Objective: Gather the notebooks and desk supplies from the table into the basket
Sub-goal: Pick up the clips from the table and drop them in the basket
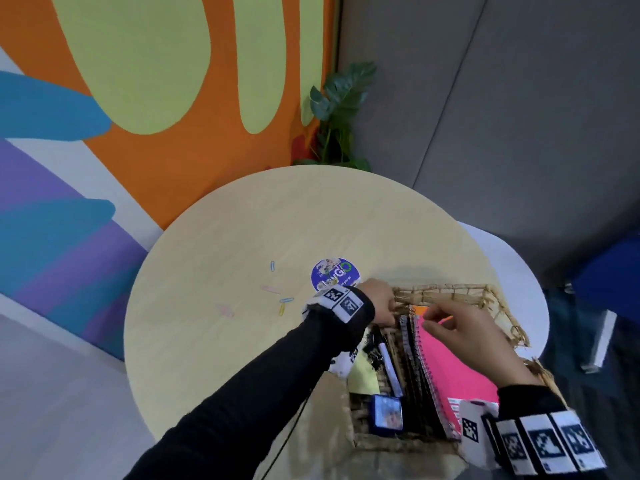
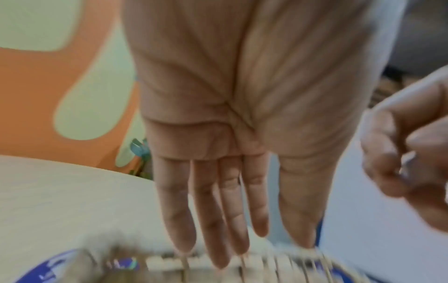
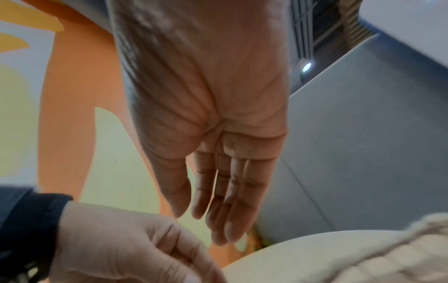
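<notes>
Round wooden table point(image 1: 242, 237) against bright mural wall. Wicker basket point(image 1: 446, 292) at your near right edge, already holding pink notebook point(image 1: 450, 368), dark notebooks, marker, clips. Your left hand point(image 1: 379, 303) rests on basket corner, fingers straight, holding nothing. Your right hand point(image 1: 467, 327) hovers over notebooks, fingers relaxed, empty. Step looks like settling notebooks. Next: reach left for round sticker point(image 1: 334, 273) and scattered paper clips point(image 1: 284, 304); flat, small, need fingertip pinch.
</notes>
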The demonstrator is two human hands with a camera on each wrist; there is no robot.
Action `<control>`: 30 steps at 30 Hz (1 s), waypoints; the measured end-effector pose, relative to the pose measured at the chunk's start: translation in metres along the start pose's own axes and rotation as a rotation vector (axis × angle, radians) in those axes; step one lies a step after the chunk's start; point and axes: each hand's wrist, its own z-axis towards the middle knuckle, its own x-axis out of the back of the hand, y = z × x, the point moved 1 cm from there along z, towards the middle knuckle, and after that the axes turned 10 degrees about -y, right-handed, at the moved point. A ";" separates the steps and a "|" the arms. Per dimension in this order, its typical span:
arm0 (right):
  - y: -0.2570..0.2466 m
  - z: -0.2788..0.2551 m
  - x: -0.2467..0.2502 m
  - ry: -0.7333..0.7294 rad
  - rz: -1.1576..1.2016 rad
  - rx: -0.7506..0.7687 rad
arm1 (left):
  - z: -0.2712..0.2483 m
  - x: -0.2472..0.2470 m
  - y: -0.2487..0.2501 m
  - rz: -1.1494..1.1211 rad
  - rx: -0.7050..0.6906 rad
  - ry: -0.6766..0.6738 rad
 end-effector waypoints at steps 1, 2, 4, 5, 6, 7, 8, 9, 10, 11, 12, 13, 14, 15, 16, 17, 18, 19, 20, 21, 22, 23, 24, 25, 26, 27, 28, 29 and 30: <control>-0.015 0.009 0.002 0.015 0.045 0.035 | -0.007 0.010 -0.012 -0.072 -0.039 0.076; -0.031 0.020 0.002 0.034 0.094 0.071 | -0.014 0.017 -0.027 -0.150 -0.069 0.144; -0.062 0.046 -0.002 0.052 0.181 0.145 | -0.036 0.029 -0.062 -0.298 -0.072 0.276; -0.077 0.061 -0.007 0.045 0.210 0.179 | -0.048 0.031 -0.083 -0.378 -0.043 0.343; -0.091 0.078 -0.015 0.031 0.223 0.208 | -0.059 0.030 -0.105 -0.451 0.003 0.411; -0.105 0.094 -0.026 0.005 0.212 0.225 | -0.069 0.025 -0.127 -0.508 0.070 0.479; -0.119 0.110 -0.038 -0.030 0.189 0.234 | -0.077 0.019 -0.149 -0.553 0.144 0.541; -0.131 0.125 -0.054 -0.072 0.164 0.237 | -0.084 0.009 -0.170 -0.600 0.218 0.589; -0.141 0.141 -0.070 -0.113 0.140 0.239 | -0.090 -0.003 -0.189 -0.654 0.288 0.628; -0.150 0.156 -0.087 -0.153 0.109 0.245 | -0.094 -0.014 -0.205 -0.707 0.356 0.657; -0.156 0.170 -0.105 -0.195 0.071 0.254 | -0.097 -0.025 -0.220 -0.753 0.425 0.670; -0.160 0.184 -0.123 -0.244 0.027 0.252 | -0.100 -0.036 -0.231 -0.794 0.483 0.676; -0.161 0.198 -0.140 -0.298 -0.017 0.226 | -0.101 -0.046 -0.240 -0.828 0.536 0.675; -0.162 0.209 -0.154 -0.347 -0.071 0.182 | -0.101 -0.054 -0.247 -0.863 0.574 0.679; -0.160 0.219 -0.167 -0.383 -0.131 0.137 | -0.101 -0.061 -0.252 -0.904 0.603 0.689; -0.159 0.227 -0.176 -0.404 -0.191 0.097 | -0.099 -0.066 -0.256 -0.942 0.625 0.705; -0.156 0.235 -0.184 -0.413 -0.241 0.064 | -0.097 -0.070 -0.260 -0.970 0.650 0.718; -0.154 0.240 -0.191 -0.424 -0.277 0.029 | -0.095 -0.073 -0.263 -0.979 0.679 0.718; -0.152 0.245 -0.196 -0.433 -0.304 0.001 | -0.093 -0.074 -0.265 -0.981 0.704 0.711; -0.151 0.249 -0.200 -0.440 -0.332 -0.017 | -0.092 -0.075 -0.267 -0.981 0.726 0.709; -0.149 0.254 -0.204 -0.434 -0.350 -0.024 | -0.091 -0.075 -0.269 -0.991 0.745 0.711; -0.148 0.257 -0.207 -0.426 -0.366 -0.033 | -0.090 -0.075 -0.270 -1.006 0.763 0.717; -0.146 0.261 -0.211 -0.417 -0.375 -0.034 | -0.089 -0.073 -0.270 -1.024 0.779 0.724; -0.146 0.262 -0.213 -0.412 -0.382 -0.039 | -0.088 -0.072 -0.270 -1.046 0.796 0.726; -0.146 0.266 -0.216 -0.415 -0.378 -0.043 | -0.086 -0.070 -0.270 -1.065 0.804 0.729; -0.147 0.268 -0.217 -0.434 -0.368 -0.060 | -0.084 -0.068 -0.271 -1.069 0.809 0.726; -0.146 0.271 -0.219 -0.450 -0.351 -0.072 | -0.082 -0.067 -0.271 -1.062 0.811 0.721; -0.148 0.272 -0.218 -0.462 -0.353 -0.087 | -0.080 -0.065 -0.272 -1.043 0.817 0.706; -0.147 0.274 -0.219 -0.467 -0.353 -0.084 | -0.077 -0.063 -0.273 -1.017 0.823 0.695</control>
